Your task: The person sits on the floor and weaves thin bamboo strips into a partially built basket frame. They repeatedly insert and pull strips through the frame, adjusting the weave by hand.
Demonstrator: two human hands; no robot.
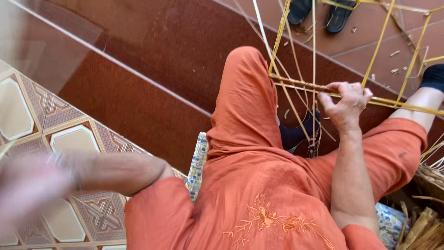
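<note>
Above the orange-clothed knees, the right hand (346, 103) closes around a yellow frame of thin bamboo strips (296, 84), partly wrapped with cane; the blurred left hand (27, 185) is unreadable.

Frame (296, 84): yellow cane rods, smooth, slightly glossy; one bar bound in wound strips. 
Loose strips (312, 55): thin, pale, flexible, rising from the frame. 
Clothing (259, 185): orange woven cloth, matt, creased, with stitched embroidery. 
Steps (152, 55) beyond the frame: red-brown, polished, reflective. 
Patterned tiles (69, 139): glazed, smooth. 
Dry fibre bundle (428, 217) right of the frame: rough, straw-coloured. 
Sandals (319, 11): dark, matt.
</note>
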